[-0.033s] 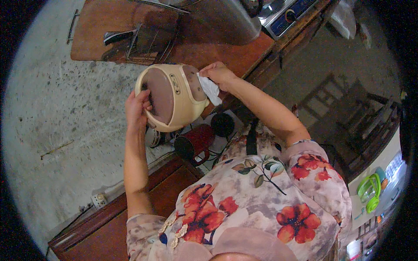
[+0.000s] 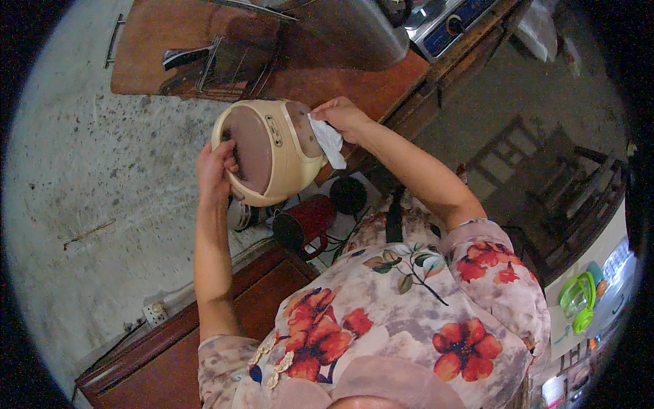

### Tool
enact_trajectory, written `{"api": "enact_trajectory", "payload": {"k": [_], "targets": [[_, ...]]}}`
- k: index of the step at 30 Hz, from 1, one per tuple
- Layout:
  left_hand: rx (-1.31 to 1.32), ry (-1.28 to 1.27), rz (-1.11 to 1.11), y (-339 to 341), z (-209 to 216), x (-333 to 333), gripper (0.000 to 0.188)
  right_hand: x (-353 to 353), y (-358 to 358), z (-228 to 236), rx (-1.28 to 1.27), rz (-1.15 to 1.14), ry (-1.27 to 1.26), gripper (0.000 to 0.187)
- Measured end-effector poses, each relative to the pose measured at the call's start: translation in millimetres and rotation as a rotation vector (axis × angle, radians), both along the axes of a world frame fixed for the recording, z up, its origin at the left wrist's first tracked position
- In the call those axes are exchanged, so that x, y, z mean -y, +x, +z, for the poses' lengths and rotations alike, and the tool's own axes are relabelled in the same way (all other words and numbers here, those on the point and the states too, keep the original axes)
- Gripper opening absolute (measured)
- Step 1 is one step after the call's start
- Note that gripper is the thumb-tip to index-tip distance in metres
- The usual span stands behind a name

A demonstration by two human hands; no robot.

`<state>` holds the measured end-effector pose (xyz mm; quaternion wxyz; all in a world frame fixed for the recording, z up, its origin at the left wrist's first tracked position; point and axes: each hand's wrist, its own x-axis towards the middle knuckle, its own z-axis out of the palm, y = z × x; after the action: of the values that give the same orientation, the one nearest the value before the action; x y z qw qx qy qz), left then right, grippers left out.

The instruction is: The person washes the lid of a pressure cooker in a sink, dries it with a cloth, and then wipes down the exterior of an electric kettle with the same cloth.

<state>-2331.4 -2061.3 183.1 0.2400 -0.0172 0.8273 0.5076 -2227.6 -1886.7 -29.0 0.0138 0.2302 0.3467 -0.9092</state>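
Observation:
A rounded rice cooker (image 2: 286, 153), cream with a brownish-mauve top and front panel, is in front of me, tilted on its side. My left hand (image 2: 216, 169) has its fingers curled over the cooker's left rim. On the other side, my right hand (image 2: 342, 119) pinches a white tissue or cloth (image 2: 330, 142) against the edge of the front panel. The cloth hangs down from my fingertips. What supports the cooker from below is hidden. Beneath it stands a dark red mug-like vessel (image 2: 308, 219) with a handle.
Beyond the cooker is a wooden board (image 2: 143, 54), with a wire rack holding a black-handled knife (image 2: 185, 58). A large metal vessel (image 2: 340, 37) and a stove (image 2: 449, 28) stand farther right. A brown wooden cabinet (image 2: 157, 358) lies at lower left, a dark wooden chair (image 2: 565, 180) at right.

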Motion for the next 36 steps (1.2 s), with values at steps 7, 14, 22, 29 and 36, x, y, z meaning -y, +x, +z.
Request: {"api": "enact_trajectory", "payload": {"k": [7,14,22,29,36], "targets": [[-0.016,-0.011,0.032,-5,-7,5,0.014,19,61,-6,-0.302,-0.088,0.596,0.023],[-0.030,-0.032,-0.011,-5,-4,2,0.014,-26,61,11,-0.378,-0.175,1.344,0.025],[-0.013,0.009,-0.029,-6,-4,0,0.016,-24,42,6,-0.562,0.053,1.532,0.028],[-0.010,-0.016,-0.023,-6,-5,5,0.016,-18,53,5,-0.593,0.060,1.350,0.024],[-0.013,-0.013,-0.036,-5,-4,3,0.016,-10,38,-1,-0.526,-0.011,1.417,0.024]]}}
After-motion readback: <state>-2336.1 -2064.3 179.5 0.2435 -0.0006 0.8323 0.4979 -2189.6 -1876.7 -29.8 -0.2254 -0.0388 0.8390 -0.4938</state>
